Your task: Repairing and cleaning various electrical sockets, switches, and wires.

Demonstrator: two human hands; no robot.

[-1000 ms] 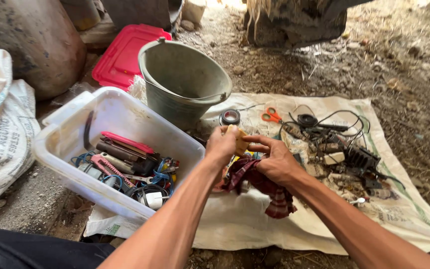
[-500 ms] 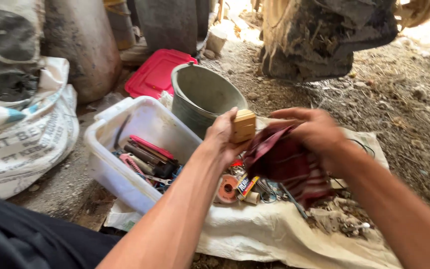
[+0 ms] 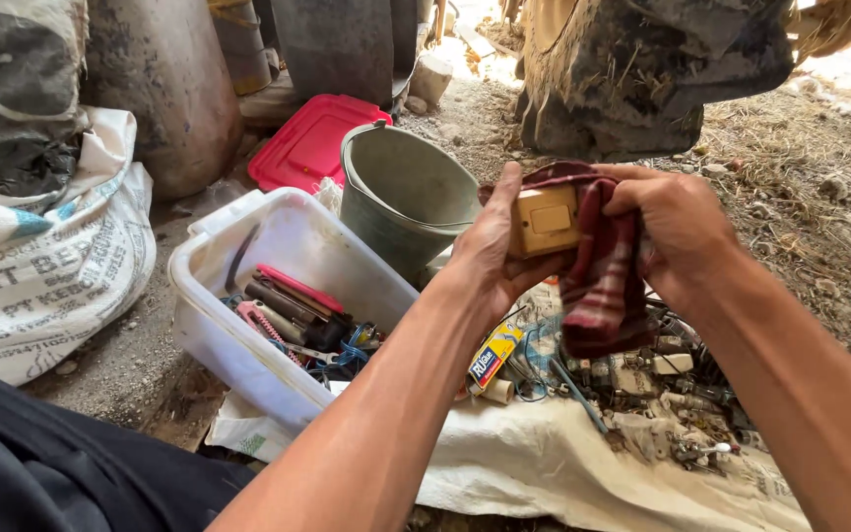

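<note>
Both forearms are bare, no sleeves; left hand (image 3: 494, 251) and right hand (image 3: 677, 232) ungloved; dark trousers (image 3: 61, 463) below.

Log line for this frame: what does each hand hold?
left hand: yellow switch box | right hand: dark red checked cloth against box | below: white tool tub

A tan-yellow switch box (image 3: 544, 220) sits against a dark red checked cloth (image 3: 603, 286), beside a grey-green bucket (image 3: 406, 192), a red lid (image 3: 312, 143) and a white tub (image 3: 248, 335).

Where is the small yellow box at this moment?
In the head view the small yellow box is held up in the left hand, above the grey bucket, with the red checked cloth in the right hand against it.
</note>
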